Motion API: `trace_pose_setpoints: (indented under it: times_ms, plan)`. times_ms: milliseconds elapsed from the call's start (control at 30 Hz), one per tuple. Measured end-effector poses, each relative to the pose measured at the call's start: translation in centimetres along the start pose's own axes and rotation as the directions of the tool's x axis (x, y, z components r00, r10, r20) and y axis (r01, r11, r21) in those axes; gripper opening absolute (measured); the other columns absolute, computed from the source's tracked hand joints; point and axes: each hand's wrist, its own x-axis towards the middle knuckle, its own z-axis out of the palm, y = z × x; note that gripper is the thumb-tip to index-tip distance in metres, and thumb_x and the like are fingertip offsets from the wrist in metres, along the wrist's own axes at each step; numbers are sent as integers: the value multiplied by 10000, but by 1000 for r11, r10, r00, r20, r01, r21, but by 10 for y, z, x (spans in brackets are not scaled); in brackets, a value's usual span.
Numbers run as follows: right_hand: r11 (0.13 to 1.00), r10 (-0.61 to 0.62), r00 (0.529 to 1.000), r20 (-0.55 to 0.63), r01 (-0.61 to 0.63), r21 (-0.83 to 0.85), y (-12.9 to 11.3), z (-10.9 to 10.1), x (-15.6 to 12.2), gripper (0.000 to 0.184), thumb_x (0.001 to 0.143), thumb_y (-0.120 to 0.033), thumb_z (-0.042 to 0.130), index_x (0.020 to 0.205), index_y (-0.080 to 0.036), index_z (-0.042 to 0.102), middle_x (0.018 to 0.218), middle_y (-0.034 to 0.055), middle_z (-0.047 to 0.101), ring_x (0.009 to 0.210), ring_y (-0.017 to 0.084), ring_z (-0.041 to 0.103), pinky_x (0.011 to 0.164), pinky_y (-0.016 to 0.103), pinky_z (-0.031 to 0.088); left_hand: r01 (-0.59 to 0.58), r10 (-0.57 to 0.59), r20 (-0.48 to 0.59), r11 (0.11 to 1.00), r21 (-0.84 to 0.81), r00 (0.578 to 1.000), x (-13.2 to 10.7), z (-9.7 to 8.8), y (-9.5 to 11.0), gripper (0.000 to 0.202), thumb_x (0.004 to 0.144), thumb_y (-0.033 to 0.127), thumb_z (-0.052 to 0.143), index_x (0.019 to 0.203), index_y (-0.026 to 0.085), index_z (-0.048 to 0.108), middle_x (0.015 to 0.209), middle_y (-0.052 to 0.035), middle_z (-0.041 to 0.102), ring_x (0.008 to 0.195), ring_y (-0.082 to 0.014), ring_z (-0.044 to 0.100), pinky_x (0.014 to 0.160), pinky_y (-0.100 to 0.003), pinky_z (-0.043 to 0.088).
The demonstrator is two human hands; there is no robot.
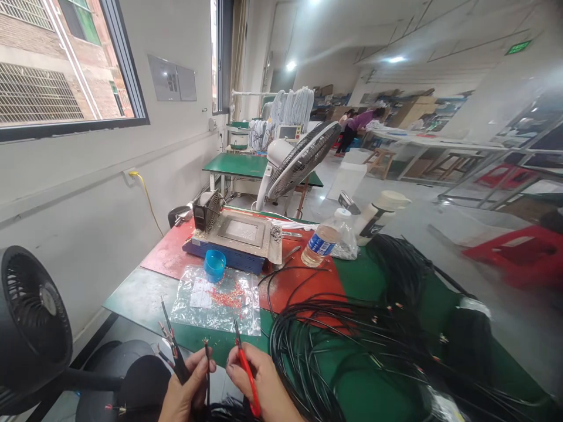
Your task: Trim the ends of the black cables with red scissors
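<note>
My left hand [187,384] is closed around black cables [179,360] whose ends show stripped, coloured cores. One single black cable [207,366] stands upright between its thumb and fingers, its tip frayed into small wires. Just to the right, my right hand [261,375] grips red-handled wire cutters [247,369], the slim dark tips pointing up and away. The tips are apart from the cable end. In front of both hands, a clear plastic bag [182,308] lies flat, strewn with small red and white scraps [229,293]. The palms and lower cable lengths are partly hidden.
A big heap of black cables [303,346] covers the table's right side. Farther back stand a blue cup [214,265], a heated-plate machine [229,249], a liquid-filled bottle [319,243] and a large fan [303,158]. A small black fan [35,305] is at left. People work far behind.
</note>
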Motion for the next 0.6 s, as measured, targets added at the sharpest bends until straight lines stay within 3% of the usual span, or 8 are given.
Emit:
trace_pose_setpoints:
  times_ms: [67, 167, 333, 467, 600]
  plan:
    - [991, 41, 998, 48, -46, 128, 5, 6, -1, 243, 762, -387, 601, 773, -146, 575, 633, -36, 439, 561, 87, 359, 517, 198, 287, -22, 21, 35, 999, 35, 999, 1, -1, -2, 391, 547, 455, 761, 749, 125, 702, 363, 72, 398, 333, 13, 182, 403, -196, 46]
    - [971, 44, 994, 98, -65, 230, 13, 17, -3, 328, 715, -438, 657, 837, -140, 594, 673, -22, 477, 582, 91, 378, 546, 203, 321, -19, 17, 37, 998, 52, 999, 1, -2, -5, 421, 542, 462, 761, 790, 127, 697, 347, 69, 411, 325, 7, 179, 401, -200, 35]
    - [969, 5, 994, 113, -33, 245, 34, 35, -3, 450, 678, -575, 632, 702, -129, 573, 596, -14, 475, 537, 91, 376, 513, 206, 327, 30, -30, -17, 1000, 1, 999, -2, -1, -6, 487, 472, 448, 800, 832, 137, 694, 457, 4, 573, 339, -13, 283, 376, -187, 127]
    - [981, 26, 999, 19, -29, 191, 44, 39, -3, 491, 706, -623, 575, 704, -132, 570, 546, -19, 483, 489, 81, 355, 470, 194, 318, -12, 12, 1, 999, 32, 1000, -7, 1, 0, 436, 595, 495, 706, 781, 102, 693, 370, 10, 521, 305, -12, 246, 358, -192, 127]
    - [988, 17, 1000, 4, -17, 156, 42, 38, -5, 478, 715, -617, 571, 718, -141, 608, 532, -8, 510, 487, 103, 416, 497, 210, 375, 68, -70, -36, 996, -59, 997, -11, 6, 9, 532, 643, 589, 603, 743, 75, 694, 651, -152, 707, 302, -25, 358, 352, -194, 196]
